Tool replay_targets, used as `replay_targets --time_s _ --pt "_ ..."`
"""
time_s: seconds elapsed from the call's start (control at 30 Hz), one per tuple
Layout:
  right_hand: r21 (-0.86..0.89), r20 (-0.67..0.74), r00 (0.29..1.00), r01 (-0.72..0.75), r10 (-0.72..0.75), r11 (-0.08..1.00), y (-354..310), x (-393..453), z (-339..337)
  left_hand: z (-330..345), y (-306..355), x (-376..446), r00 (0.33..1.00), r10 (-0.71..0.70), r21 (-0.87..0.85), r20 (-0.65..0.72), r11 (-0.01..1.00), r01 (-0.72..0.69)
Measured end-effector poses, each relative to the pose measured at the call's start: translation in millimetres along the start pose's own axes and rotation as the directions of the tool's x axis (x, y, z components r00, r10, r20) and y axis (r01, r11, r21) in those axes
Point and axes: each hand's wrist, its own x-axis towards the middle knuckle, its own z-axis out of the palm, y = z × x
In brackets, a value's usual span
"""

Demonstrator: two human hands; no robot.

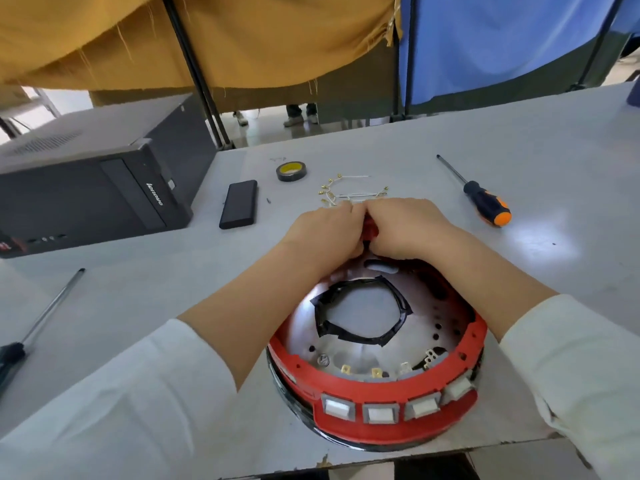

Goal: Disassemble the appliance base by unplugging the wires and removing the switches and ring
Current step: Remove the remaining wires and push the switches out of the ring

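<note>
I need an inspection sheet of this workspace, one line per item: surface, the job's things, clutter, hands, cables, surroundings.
Surface: grey table, front edge chipped.
Job's things: round appliance base with red ring; four white switches sit in its near side; bare terminals inside.
Clutter: orange-handled screwdriver, second screwdriver, tape roll, black slab, computer case.
Hands: left hand and right hand both grip the ring's far edge, fingers curled.
Cables: loose white wires with brass terminals lie behind the hands.
Surroundings: yellow curtain, blue curtain, feet beneath.
</note>
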Motion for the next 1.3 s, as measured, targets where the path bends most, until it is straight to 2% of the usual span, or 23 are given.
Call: replay_targets --time_s 0.1,0.2,0.5,0.9,1.3 --pt "-0.039 -0.041 0.998 0.039 -0.040 0.998 -2.1 -2.6 -0.1 6.6 1.0 5.8 0.999 0.031 0.139 -0.015 0.990 -0.029" --pt "-0.039 -0.051 0.997 0.049 -0.051 0.998 -2.7 -5.4 -1.0 13.2 -2.6 5.9 0.997 0.058 0.186 -0.046 0.981 -0.048" --pt "-0.010 -0.086 0.995 0.046 -0.047 0.999 -0.9 -2.9 3.4 23.8 -12.5 -1.5 0.974 0.150 0.087 -0.169 0.987 -0.137" --pt "0.006 -0.123 0.992 0.038 -0.037 0.999 -2.1 -4.1 4.3 22.5 -7.0 -1.6 0.978 0.105 0.103 -0.178 0.991 -0.088" --pt "-0.054 -0.166 0.979 0.111 -0.118 0.992 -1.8 -2.4 7.2 18.1 -7.4 -3.4 0.984 0.078 0.079 -0.160 0.995 -0.066"
